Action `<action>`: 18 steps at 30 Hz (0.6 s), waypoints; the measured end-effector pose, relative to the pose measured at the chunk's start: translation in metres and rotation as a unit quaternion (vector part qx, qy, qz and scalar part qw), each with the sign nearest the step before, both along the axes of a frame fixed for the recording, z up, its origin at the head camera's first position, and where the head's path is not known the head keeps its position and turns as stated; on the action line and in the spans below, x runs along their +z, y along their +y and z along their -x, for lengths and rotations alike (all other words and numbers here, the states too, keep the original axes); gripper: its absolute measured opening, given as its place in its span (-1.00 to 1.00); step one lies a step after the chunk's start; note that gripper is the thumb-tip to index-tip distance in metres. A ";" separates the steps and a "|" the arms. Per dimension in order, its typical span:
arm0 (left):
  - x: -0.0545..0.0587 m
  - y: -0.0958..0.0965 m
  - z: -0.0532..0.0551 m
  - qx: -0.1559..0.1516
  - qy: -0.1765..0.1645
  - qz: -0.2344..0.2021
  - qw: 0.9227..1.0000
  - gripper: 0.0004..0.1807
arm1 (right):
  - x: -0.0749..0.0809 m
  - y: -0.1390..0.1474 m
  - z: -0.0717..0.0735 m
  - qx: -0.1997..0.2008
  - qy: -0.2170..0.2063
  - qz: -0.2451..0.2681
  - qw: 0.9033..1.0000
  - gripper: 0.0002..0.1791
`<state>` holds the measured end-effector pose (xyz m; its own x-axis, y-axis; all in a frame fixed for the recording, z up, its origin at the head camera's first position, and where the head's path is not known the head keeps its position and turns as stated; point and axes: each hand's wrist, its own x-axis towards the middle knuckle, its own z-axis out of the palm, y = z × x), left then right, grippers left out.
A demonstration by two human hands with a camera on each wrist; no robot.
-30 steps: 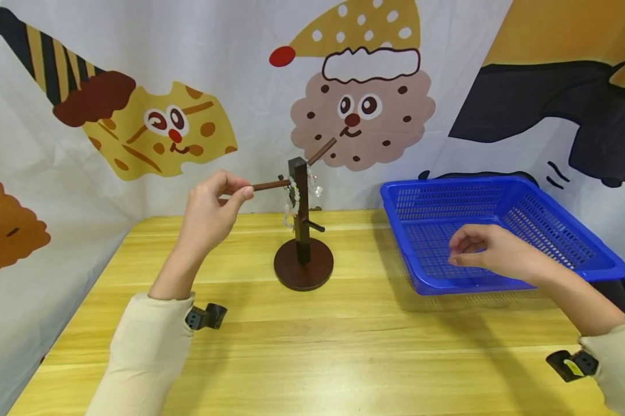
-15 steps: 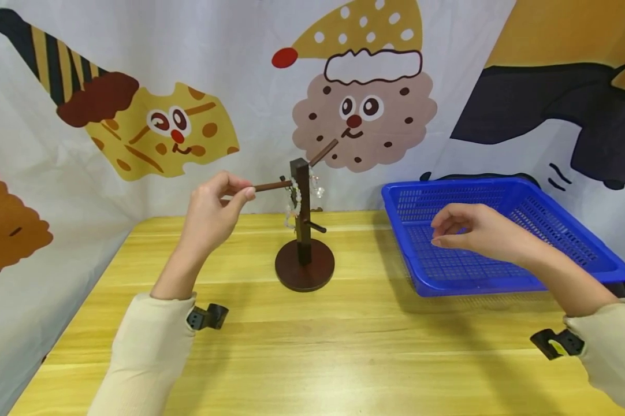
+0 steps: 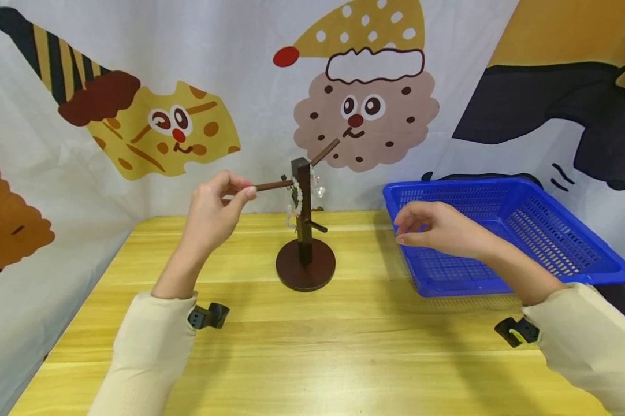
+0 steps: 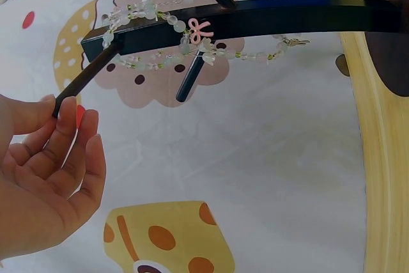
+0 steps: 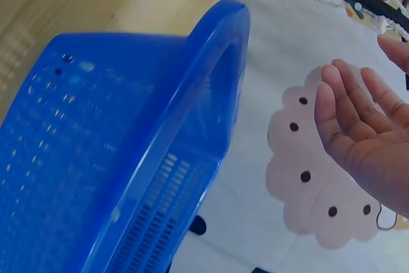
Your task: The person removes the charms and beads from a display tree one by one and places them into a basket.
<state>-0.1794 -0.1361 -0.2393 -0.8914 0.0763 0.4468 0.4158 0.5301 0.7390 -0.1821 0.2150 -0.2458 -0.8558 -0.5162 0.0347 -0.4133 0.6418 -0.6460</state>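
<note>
A dark brown wooden jewelry stand [image 3: 304, 231] with a round base and several pegs stands upright on the table. My left hand [image 3: 214, 211] pinches the tip of its upper left peg [image 3: 273, 185] between thumb and fingers. A pale beaded bracelet [image 3: 298, 199] hangs on that peg, close to the post; in the left wrist view a pink bow charm [image 4: 199, 30] shows among the beads. More clear beads [image 3: 319, 189] dangle from the peg on the far side. With fingers loosely bent and nothing in them, my right hand [image 3: 442, 231] hovers over the basket's left rim.
At the right sits a blue plastic basket [image 3: 421, 287] with slotted walls. The yellow wood table [image 3: 291, 352] runs back to a white cloth [image 3: 260, 104] printed with cartoon figures, right behind the stand.
My right hand has moved left from over the basket's inside to its left rim, toward the stand. The left hand keeps its pinch on the peg.
</note>
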 end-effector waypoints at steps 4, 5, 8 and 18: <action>0.000 0.000 0.001 0.000 -0.002 0.000 1.000 -0.81 | -0.001 -0.011 0.004 0.013 0.006 0.009 1.000 -0.82; 0.000 0.000 0.001 0.000 -0.003 0.001 1.000 -0.81 | -0.002 -0.014 0.006 0.017 0.008 0.010 1.000 -0.82; 0.001 0.000 0.001 0.001 -0.003 0.002 1.000 -0.82 | -0.005 -0.022 0.010 0.022 0.012 0.009 1.000 -0.82; 0.002 0.001 0.001 0.006 -0.006 0.002 1.000 -0.82 | -0.008 -0.046 0.022 0.044 0.015 0.014 0.999 -0.73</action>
<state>-0.1803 -0.1355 -0.2375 -0.8971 0.0678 0.4367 0.4014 0.5384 0.7410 -0.2045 0.1687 -0.2534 -0.8054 -0.5879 0.0759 -0.4870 0.5833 -0.6501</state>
